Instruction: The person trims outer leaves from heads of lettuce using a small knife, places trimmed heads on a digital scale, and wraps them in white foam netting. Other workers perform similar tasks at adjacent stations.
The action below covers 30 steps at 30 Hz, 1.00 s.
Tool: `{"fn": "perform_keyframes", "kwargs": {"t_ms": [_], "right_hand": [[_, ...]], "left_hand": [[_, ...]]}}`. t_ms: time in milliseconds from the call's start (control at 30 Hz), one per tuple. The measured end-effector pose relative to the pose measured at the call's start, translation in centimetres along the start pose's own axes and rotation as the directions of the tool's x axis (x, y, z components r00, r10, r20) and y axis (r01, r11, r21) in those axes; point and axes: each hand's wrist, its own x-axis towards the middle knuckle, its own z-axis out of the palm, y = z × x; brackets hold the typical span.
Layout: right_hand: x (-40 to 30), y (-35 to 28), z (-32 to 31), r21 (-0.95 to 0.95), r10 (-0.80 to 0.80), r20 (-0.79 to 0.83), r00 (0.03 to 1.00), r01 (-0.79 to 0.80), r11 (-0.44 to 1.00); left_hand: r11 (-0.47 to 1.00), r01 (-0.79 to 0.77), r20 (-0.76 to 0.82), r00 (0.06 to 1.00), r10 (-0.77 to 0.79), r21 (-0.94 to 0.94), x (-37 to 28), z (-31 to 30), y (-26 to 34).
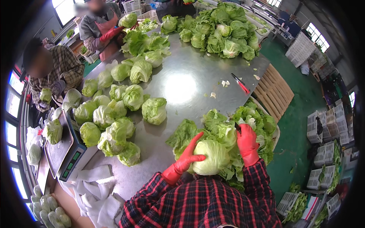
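A trimmed head of iceberg lettuce [212, 157] rests at the table's near edge, with my left hand [186, 155] in a red rubber glove gripping its left side. To the right of the head, my right hand [247, 142], also gloved in red, is closed on a small knife [237, 127] whose dark blade or handle end shows above the fingers. Loose outer lettuce leaves [185, 134] lie behind and beside the head. Part of the lettuce is hidden by my fingers.
Trimmed lettuce heads [133, 97] stand left, beside a scale [75, 154] and white foam net sleeves [99, 196]. Untrimmed lettuces [219, 34] are piled at the back. A red-handled knife [241, 84] lies on the metal table [194, 68]. Co-workers stand left and at the back.
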Motion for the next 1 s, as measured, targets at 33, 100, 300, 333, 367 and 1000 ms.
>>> {"fn": "perform_keyframes", "kwargs": {"t_ms": [33,100,300,333,367,1000], "right_hand": [[-1.1,2.0,1.4,-0.045,0.041,0.069,0.997,-0.038,0.998],[-4.2,4.8,3.9,-0.072,0.115,0.207,0.971,-0.102,0.992],[-6.8,3.9,2.2,0.299,0.250,-0.015,0.968,-0.234,0.925],[-6.0,3.3,1.4,0.434,0.305,0.060,0.950,-0.300,0.849],[-5.6,2.7,0.2,0.598,0.331,0.118,0.936,-0.334,0.729],[-3.3,-3.2,-4.8,0.628,0.370,0.053,0.928,-0.319,0.710]], "left_hand": [[0.983,0.043,0.045,0.998,-0.035,-0.178,0.0,0.0,-0.1],[0.853,0.147,0.148,0.986,-0.082,-0.502,0.0,0.0,-0.3],[0.393,0.307,0.265,0.951,-0.160,-0.867,0.4,-1.1,-2.8],[0.236,0.368,0.359,0.930,-0.084,-0.899,0.8,-1.2,-2.3],[0.078,0.434,0.436,0.900,0.007,-0.897,1.2,-1.1,-1.8],[0.459,0.285,0.158,0.942,-0.297,-0.842,0.4,0.0,-1.4]]}}
